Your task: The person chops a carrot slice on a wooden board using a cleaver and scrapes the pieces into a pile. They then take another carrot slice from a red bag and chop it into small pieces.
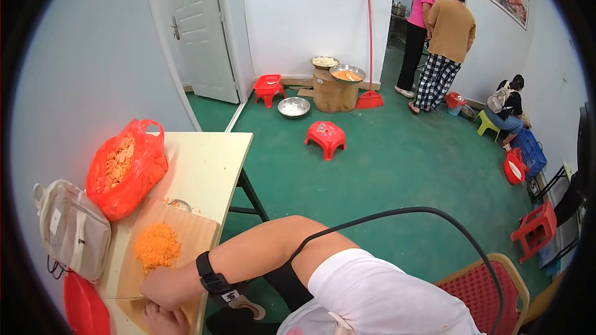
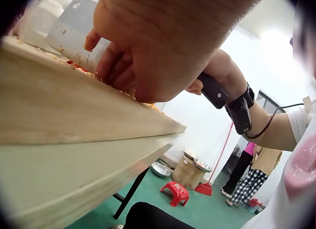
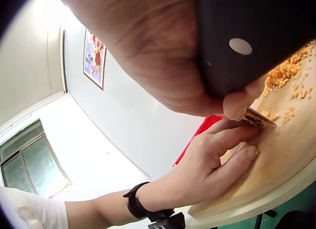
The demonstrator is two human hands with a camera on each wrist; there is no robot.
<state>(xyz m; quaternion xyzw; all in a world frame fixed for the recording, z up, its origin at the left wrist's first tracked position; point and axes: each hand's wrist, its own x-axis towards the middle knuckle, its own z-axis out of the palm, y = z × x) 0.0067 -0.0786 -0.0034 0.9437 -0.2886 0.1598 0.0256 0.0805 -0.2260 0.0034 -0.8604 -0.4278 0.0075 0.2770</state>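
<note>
- Where the surface [image 1: 205, 155] meets the wall, at far left, is a pale backpack [image 1: 71, 232], with a red item [image 1: 84, 304] below it, partly cut off.
- Next, a red bag [image 1: 127, 180] of flat orange slices sits open on the surface.
- Nearer the person, a wooden board [image 1: 197, 236] carries a loose heap of orange crumbs [image 1: 157, 245], just beyond the hands.
- At the board's near end, the left hand [image 1: 166, 319] bends its fingers down onto the wood, beside the blade; whether they pinch anything, I cannot tell.
- Over it, the right hand [image 1: 162, 286] is wrapped round the black handle of a knife [image 2: 66, 34], whose broad metal blade has orange bits stuck to it.
- Midway, on the green floor, are a red stool [image 1: 326, 138], a metal basin [image 1: 293, 108] and a wooden block [image 1: 332, 96] bearing two bowls; a red broom [image 1: 370, 100] leans beside them.
- At right, two people [image 1: 448, 28] stand close together; farther over, someone [image 1: 510, 102] sits bent near a blue crate [image 1: 529, 154].
</note>
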